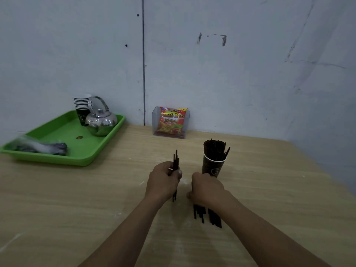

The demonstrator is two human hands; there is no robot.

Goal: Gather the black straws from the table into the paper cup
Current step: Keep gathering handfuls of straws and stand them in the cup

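Note:
A dark paper cup [212,167] stands on the wooden table, packed with upright black straws [214,150]. My left hand [163,181] grips a small bundle of black straws [175,160] whose ends poke out above and below the fist. Just left of the cup's base, my right hand [207,187] rests fingers-down on a loose pile of black straws [209,214] lying on the table. Only the near ends of that pile show below the wrist; whether the fingers have closed on them is hidden.
A green tray [63,151] at the back left holds a steel kettle [101,121], a stack of paper cups [81,105] and a plastic-wrapped bundle [41,147]. A clear holder with a red snack packet [170,122] stands against the wall. The table edge runs along the right.

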